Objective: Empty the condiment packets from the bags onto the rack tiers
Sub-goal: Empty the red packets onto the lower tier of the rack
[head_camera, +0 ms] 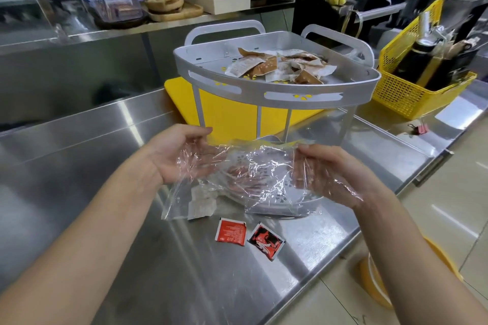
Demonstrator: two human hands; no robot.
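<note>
Right now both hands hold one clear plastic bag (245, 179) stretched between them, low over the near edge of the rack's lower tier (303, 199). Left hand (179, 155) pinches the bag's left edge, palm up, fingers curled on the film. Right hand (330, 174) grips the right edge, fingers partly open with film draped over them. Bag's long axis runs left-right, roughly parallel to the counter (79, 166) edge.

Key relation: the lower tier sits directly under and just far of the bag, seen through the film. Upper tier (277, 92) is farther and higher, already carrying a pile of brown and white packets (280, 66).

Bag looks nearly empty. A couple of pale packets (202, 207) show in its near-left corner, hanging off the tier over bare counter. Can't tell whether the reddish shapes mid-bag are inside it or lying on the tier beneath.

Two red packets (248, 236) lie loose on the counter, near of the bag, outside the rack. Left hand is nearer the pale packets; either hand reaches the strays.

My read: tipping the left corner up and far would slide the remainder onto the lower tier.
</note>
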